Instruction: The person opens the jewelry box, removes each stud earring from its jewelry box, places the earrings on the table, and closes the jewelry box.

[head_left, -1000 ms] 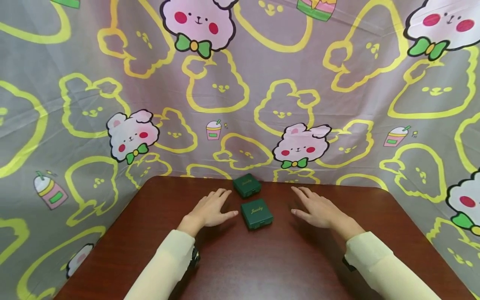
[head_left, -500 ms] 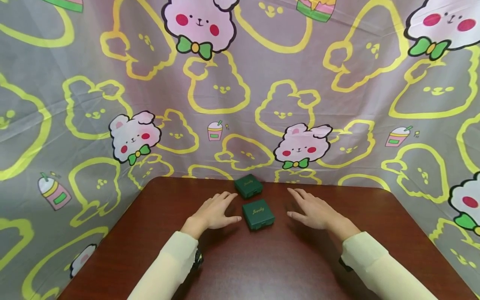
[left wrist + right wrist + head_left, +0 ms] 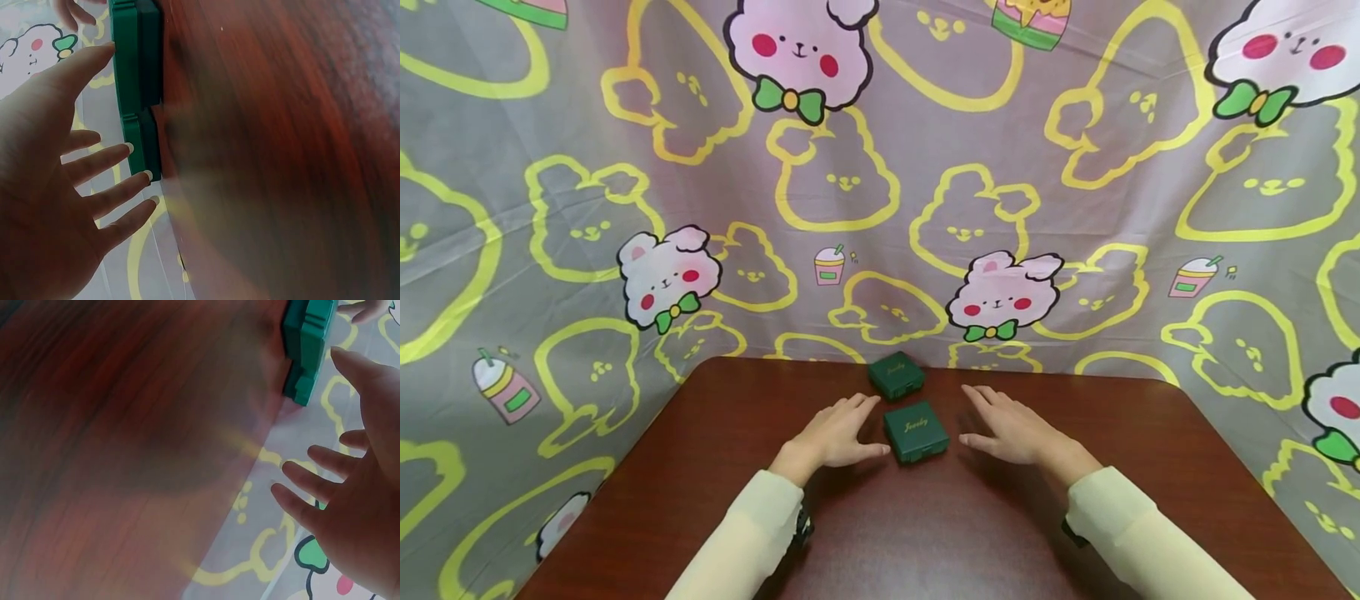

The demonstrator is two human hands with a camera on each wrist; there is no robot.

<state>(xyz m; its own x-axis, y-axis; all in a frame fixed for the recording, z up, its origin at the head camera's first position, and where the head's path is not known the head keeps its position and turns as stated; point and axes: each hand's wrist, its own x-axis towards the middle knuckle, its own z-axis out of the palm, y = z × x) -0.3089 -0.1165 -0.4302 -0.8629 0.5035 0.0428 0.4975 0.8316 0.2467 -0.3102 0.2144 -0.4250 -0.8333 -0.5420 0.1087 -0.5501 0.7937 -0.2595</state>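
Note:
Two small dark green boxes with gold lettering on their lids, both closed, lie on the brown table. The nearer box [image 3: 916,432] sits between my hands; the farther box [image 3: 897,376] is just behind it, near the back edge. My left hand [image 3: 835,433] is at the left of the nearer box, fingers spread, thumb tip right by its side. To the right, my right hand [image 3: 1015,427] has its fingers extended toward the same box, with a small gap. Both hands hold nothing. In the left wrist view the nearer box [image 3: 128,59] shows beside the thumb.
The brown wooden table [image 3: 910,533] has its back edge against a grey cloth [image 3: 865,167] printed with yellow outlines and white rabbits. This cloth also runs down the left and right sides.
Both hands have moved inward toward the nearer box, the right hand leftward and the left hand rightward. The boxes have stayed in place on the table.

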